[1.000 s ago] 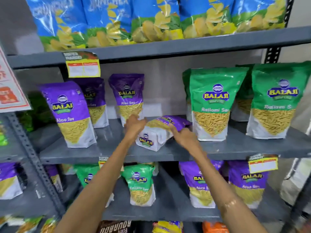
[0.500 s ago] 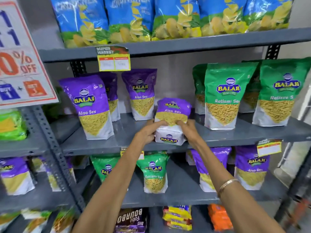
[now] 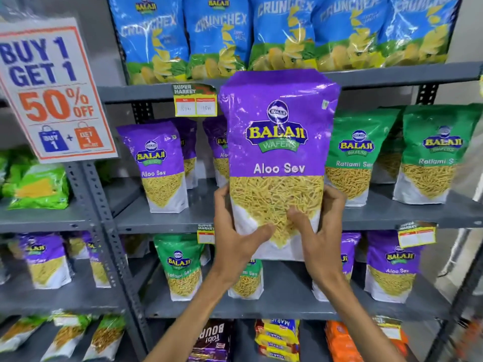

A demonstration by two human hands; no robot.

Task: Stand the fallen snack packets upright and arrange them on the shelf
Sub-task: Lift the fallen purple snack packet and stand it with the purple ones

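A purple Aloo Sev packet [image 3: 278, 142] is held upright in front of the middle shelf [image 3: 407, 215], close to the camera. My left hand [image 3: 235, 236] grips its lower left edge and my right hand [image 3: 317, 231] grips its lower right, thumbs across the front. Behind it stand other purple Aloo Sev packets [image 3: 162, 165] on the left and green Ratlami Sev packets [image 3: 352, 158] on the right. The packet hides the shelf space between them.
Blue Crunchex bags [image 3: 219, 35] fill the top shelf. A "Buy 1 Get 1" sign [image 3: 52, 92] hangs at the left. The lower shelf [image 3: 287, 307] holds more green and purple packets. Biscuit packs [image 3: 277, 340] lie on the bottom shelf.
Both hands took the fallen purple packet off the middle shelf, turned it upright and lifted it toward the camera. The view has moved closer and to the left.
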